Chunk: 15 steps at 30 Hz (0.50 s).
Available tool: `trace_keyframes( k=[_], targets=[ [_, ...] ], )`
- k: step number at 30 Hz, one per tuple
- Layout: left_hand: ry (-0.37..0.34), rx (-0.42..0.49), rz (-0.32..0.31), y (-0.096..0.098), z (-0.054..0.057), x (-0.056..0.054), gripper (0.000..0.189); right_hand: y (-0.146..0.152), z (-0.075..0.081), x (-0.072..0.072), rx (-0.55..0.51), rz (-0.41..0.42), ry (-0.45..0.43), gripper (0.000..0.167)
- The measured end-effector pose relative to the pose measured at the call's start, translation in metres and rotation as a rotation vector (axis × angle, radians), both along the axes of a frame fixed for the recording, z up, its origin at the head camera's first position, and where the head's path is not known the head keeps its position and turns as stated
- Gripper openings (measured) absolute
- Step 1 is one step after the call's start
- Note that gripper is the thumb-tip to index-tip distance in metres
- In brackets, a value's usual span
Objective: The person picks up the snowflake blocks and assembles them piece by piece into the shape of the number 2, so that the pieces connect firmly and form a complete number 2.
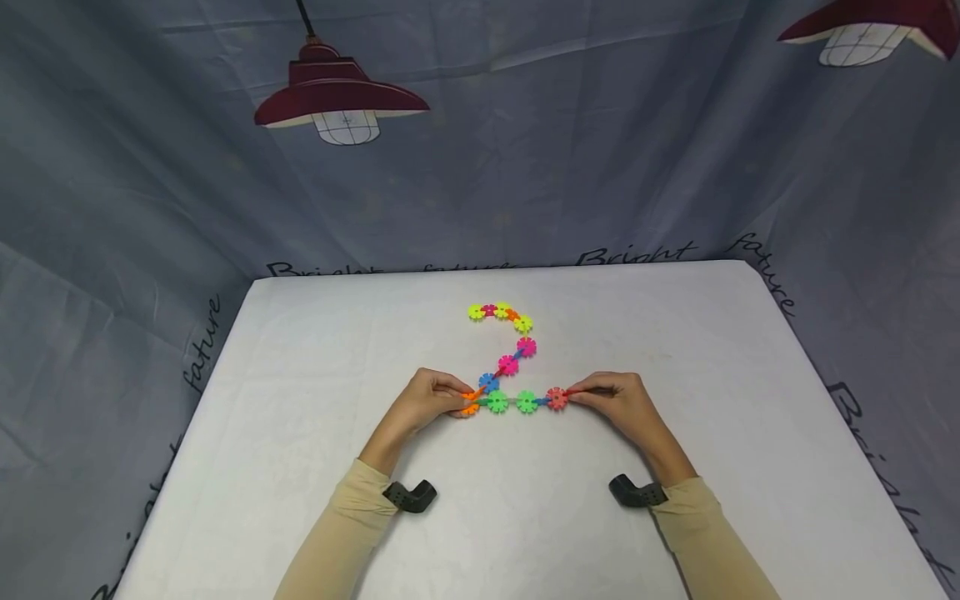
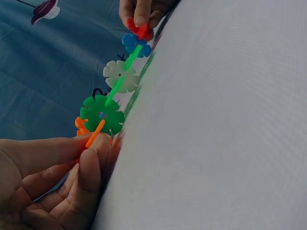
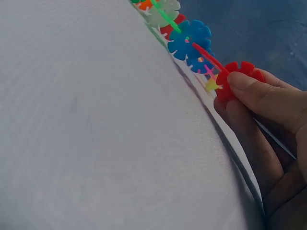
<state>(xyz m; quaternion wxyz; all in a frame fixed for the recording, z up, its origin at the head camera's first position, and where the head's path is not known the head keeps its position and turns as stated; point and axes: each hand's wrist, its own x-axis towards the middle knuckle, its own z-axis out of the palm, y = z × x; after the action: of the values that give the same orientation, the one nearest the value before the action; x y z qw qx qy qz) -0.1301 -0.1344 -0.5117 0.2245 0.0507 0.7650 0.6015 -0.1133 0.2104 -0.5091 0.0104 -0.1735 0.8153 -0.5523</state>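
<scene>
A chain of notched, flower-shaped plastic discs lies on the white table in the head view, bent like the digit 2. Its lower left corner has an orange disc [image 2: 94, 136], which my left hand [image 1: 424, 402] pinches between thumb and fingers. At the lower right end, my right hand [image 1: 619, 402] pinches a red disc [image 3: 235, 76]. Green discs [image 1: 497, 402], a pale disc [image 2: 121, 76] and a blue disc [image 3: 188, 40] run between the hands. Pink discs [image 1: 527, 347] and yellow discs [image 1: 522, 323] form the upper curve. Fingertips partly cover both gripped discs.
The white tabletop [image 1: 247, 400] spreads around the chain and both forearms. Grey-blue curtain cloth [image 1: 510, 167] with printed lamps and lettering hangs behind and beside it. A black device sits at the left wrist [image 1: 411, 497] and another at the right wrist [image 1: 636, 492].
</scene>
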Motion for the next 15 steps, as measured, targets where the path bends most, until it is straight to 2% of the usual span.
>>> trace_keyframes(
  k=[2,9,15],
  targets=[
    [-0.002,-0.002,0.000,0.000,0.000,0.000,0.021,0.000,-0.002,-0.001,-0.004,0.000,-0.004,0.013],
    [-0.005,-0.015,0.006,0.000,0.000,0.000,0.020,0.012,-0.035,-0.012,-0.041,0.028,0.010,0.017],
    [-0.009,-0.011,0.015,0.000,0.000,-0.001,0.020,0.012,-0.037,-0.012,-0.023,0.068,0.003,0.015]
  ],
)
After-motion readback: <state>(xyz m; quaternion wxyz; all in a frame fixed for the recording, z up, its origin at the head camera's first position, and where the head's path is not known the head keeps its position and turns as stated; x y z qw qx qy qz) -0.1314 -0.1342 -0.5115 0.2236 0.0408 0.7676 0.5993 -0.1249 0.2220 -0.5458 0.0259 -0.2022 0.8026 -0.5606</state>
